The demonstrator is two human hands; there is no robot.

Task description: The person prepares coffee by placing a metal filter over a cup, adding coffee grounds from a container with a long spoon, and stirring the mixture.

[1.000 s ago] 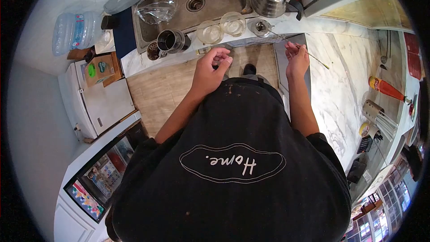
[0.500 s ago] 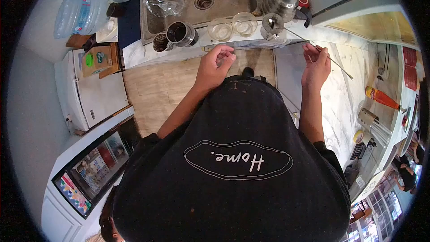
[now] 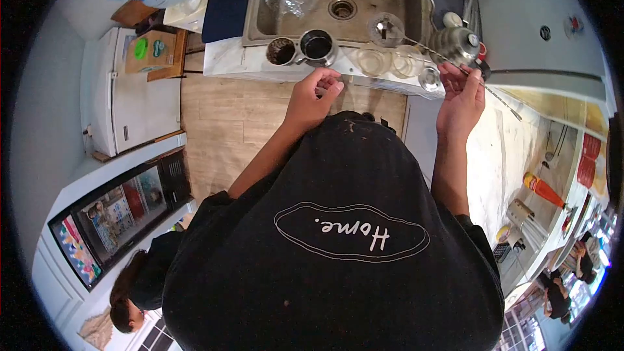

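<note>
Steel sink [image 3: 416,0] dull; marble counter [image 3: 507,156] glossy.

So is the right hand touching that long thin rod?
Touching. The head view shows the right hand pinching the rod between its fingertips, with the rod running out past them on both sides.

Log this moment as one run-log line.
right hand: holds thin rod | left hand: curled, nothing visible, near metal cup | sink ahead

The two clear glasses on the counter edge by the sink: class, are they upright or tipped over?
Upright. The two clear glasses show round open rims facing the camera, standing side by side on the counter edge near the kettle.
</note>
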